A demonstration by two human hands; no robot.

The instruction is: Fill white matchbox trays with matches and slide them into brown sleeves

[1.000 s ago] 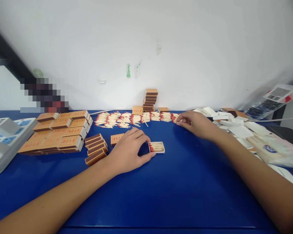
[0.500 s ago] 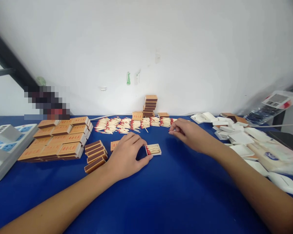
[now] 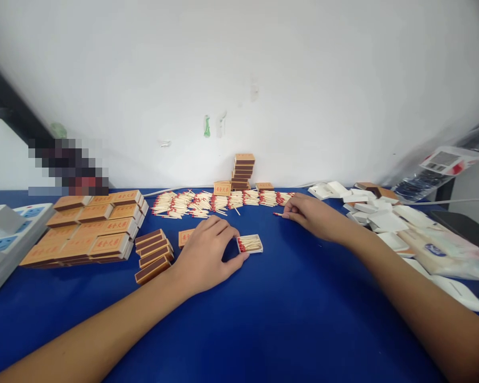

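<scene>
A small white matchbox tray [image 3: 256, 244] with red-tipped matches in it lies on the blue table. The thumb and index finger of my left hand [image 3: 209, 252] grip its left end. Beyond the tray and to its right, my right hand [image 3: 303, 211] is pinched closed on a match [image 3: 278, 214], whose red head points left. Close behind that hand runs a long row of loose matches [image 3: 201, 202]. An orange matchbox [image 3: 184, 238] is partly hidden behind my left hand.
Stacked matchboxes [image 3: 96, 226] fill the left, with several more boxes [image 3: 154, 255] on edge beside them. A matchbox tower [image 3: 244, 170] stands by the wall. White empty trays [image 3: 387, 223] and a tissue pack [image 3: 439, 250] lie at right; a power strip [image 3: 27, 229] is far left.
The match in my right hand now sticks out clearly to the left of the fingertips. My left hand stays on the tray. The whole view has shifted slightly.
</scene>
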